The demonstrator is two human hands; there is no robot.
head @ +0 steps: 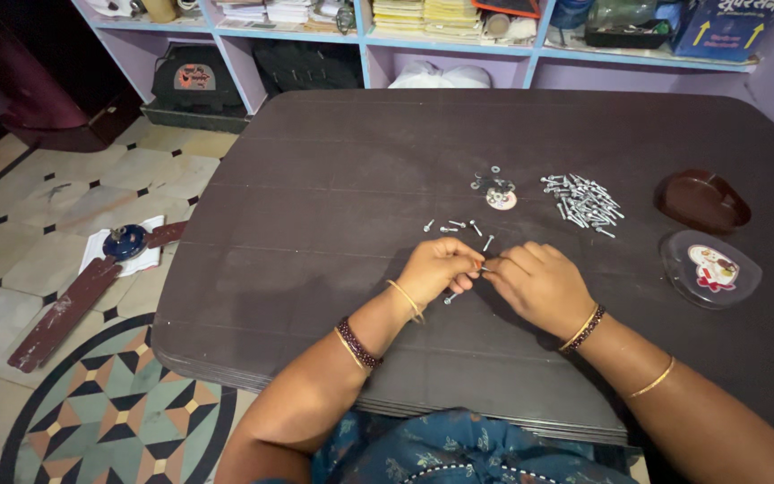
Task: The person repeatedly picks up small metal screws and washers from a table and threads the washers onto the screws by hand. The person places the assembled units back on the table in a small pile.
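both hands meet over the middle of the dark desk (333,170). the left hand (436,269) and the right hand (539,285) have their fingertips pressed together around one small screw, each grip pinching an end of it; only a sliver of metal shows between them, so whether a nut or washer rides on it cannot be told. a second loose screw (449,298) lies on the desk just under the left hand.

just beyond the hands sits a short row of finished or waiting screws (459,227), and further back a small cluster of washers and nuts (495,190) beside a larger pile of screws (582,201). two shallow dishes stand at the right edge: a brown dish (702,201) and a clear dish (709,267) with a picture in it.

to do this step well, in my judgement, one hand should hold the shank steady while the other does the turning, with the piece kept low over the desk so that anything dropped lands close by and does not roll to the edge. the parts are tiny and smooth, so a light pinch with the fingertips serves better than a hard squeeze, which tends to flick them away. keeping the worked pieces in their own row, apart from the pile, avoids mixing them. the stray screw under the left hand risks being nudged by the wrist.
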